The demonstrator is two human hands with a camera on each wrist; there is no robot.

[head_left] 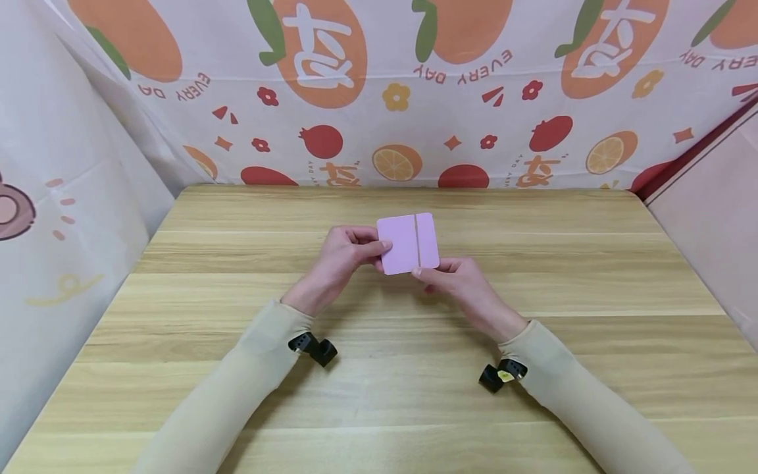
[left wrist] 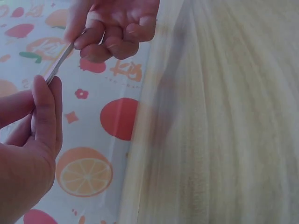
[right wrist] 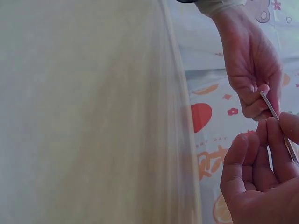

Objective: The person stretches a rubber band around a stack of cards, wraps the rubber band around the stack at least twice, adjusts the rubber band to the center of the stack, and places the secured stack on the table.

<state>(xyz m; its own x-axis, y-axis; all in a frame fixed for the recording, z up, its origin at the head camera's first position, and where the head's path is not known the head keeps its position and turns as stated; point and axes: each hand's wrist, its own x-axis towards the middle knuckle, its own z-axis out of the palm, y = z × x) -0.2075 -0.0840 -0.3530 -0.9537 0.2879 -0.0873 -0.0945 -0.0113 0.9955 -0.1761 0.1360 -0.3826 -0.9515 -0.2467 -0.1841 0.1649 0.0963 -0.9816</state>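
lilac square booklet (head_left: 398,245), or perhaps stiff card, is at the far middle of the wood-grain table (head_left: 379,388), held up off the surface between both hands. its face is turned up toward the head camera; both wrist views catch it nearly edge-on and show it is thin. being close to square, it has no clear long axis. the line to go by is the narrow brown strip (head_left: 417,240), which runs near to far, slightly slanted, closer to the right edge than the left.

the left hand (head_left: 343,260) pinches the left edge, thumb on the face, fingers behind. the right hand (head_left: 464,283) pinches the near edge toward the right corner, its thumb beside the strip's near end. so both touch the booklet, but the right hand is the one nearer the strip, and it sits nearer the person than the left. beyond the table's far edge hangs a fruit-print cloth (head_left: 393,99).
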